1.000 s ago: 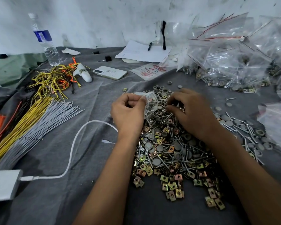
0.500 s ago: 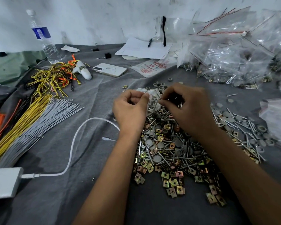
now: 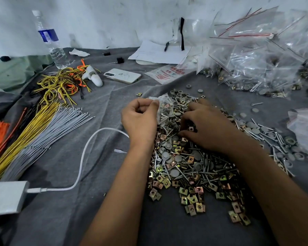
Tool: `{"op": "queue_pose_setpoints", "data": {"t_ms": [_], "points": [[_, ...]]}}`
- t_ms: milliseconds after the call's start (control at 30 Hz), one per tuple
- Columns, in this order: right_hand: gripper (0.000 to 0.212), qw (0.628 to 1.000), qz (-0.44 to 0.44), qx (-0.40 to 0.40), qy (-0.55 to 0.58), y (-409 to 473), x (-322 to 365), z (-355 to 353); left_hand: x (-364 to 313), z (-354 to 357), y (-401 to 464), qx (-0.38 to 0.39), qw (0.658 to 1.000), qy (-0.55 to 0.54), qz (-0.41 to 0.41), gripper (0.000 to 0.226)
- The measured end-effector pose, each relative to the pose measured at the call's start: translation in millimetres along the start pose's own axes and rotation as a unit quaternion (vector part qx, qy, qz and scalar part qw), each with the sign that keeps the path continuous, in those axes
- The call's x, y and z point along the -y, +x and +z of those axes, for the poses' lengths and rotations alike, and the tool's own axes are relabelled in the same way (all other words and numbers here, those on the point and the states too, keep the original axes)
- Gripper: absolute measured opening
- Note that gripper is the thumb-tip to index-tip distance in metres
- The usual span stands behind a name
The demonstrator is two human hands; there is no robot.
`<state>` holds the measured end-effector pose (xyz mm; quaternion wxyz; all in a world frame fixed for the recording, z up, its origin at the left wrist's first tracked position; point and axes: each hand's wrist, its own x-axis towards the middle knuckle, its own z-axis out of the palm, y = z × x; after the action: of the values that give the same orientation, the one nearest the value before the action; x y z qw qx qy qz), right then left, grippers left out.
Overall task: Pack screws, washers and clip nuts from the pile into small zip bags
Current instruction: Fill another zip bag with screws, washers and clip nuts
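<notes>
A pile of screws, grey washers and brass clip nuts (image 3: 188, 167) lies on the grey cloth in the middle. My left hand (image 3: 140, 119) pinches the mouth of a small clear zip bag (image 3: 164, 109) that holds a few grey washers and a clip nut, at the pile's far left edge. My right hand (image 3: 206, 125) lies palm down on the pile just right of the bag, fingers curled into the parts around a clip nut; what it holds is hidden.
Filled zip bags (image 3: 267, 55) are heaped at the back right. Cable ties (image 3: 34, 137), a white cable (image 3: 82, 160) with its charger (image 3: 5, 196), a phone (image 3: 122, 75), a water bottle (image 3: 50, 39) and papers (image 3: 158, 54) occupy the left and back.
My right hand has moved from the bag's mouth down onto the pile, its fingers now digging among the parts. The left hand keeps its hold on the bag.
</notes>
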<state>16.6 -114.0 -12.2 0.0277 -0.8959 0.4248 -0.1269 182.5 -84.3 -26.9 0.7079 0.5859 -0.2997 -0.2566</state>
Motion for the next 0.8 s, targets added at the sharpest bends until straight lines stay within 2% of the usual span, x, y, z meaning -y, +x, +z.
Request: {"op": "queue_pose_setpoints", "data": {"t_ms": [100,167,233,300,367,533,700,767,800], "points": [[0.031,0.999,0.001,-0.003,-0.038,1.1,1.1,1.5,1.7,-0.3,0.8,0.002,1.000,0.008,0.011,0.019],[0.028,1.000,0.000,-0.025,-0.009,1.5,0.2,1.3,3.4,-0.4,1.3,0.008,1.000,0.024,0.018,0.017],[0.020,0.989,0.000,-0.116,0.093,0.3,0.2,-2.4,4.4,-0.1,1.0,0.018,0.999,0.035,0.028,0.018],[0.016,0.959,-0.010,-0.224,0.172,-2.0,0.3,-6.4,4.8,0.1,-0.7,0.040,0.997,0.052,0.046,0.018],[0.015,0.944,-0.032,-0.268,0.190,-2.2,3.2,-8.2,3.8,0.4,-2.9,0.066,0.994,0.069,0.061,0.016],[0.021,0.954,-0.041,-0.227,0.191,3.8,10.6,-1.8,3.7,0.1,-2.2,0.072,0.994,0.061,0.050,0.015],[0.022,0.922,0.023,-0.264,0.283,0.1,4.1,-3.8,2.9,-0.8,-1.2,0.051,0.998,0.036,0.010,0.013],[0.019,0.931,0.022,-0.240,0.275,-1.1,-0.7,-7.5,1.2,-1.3,-1.7,0.040,0.999,0.025,0.001,0.013],[0.017,0.948,0.008,-0.200,0.246,-1.5,-4.2,-8.9,0.7,-1.7,-1.4,0.033,0.999,0.016,-0.003,0.014]]}}
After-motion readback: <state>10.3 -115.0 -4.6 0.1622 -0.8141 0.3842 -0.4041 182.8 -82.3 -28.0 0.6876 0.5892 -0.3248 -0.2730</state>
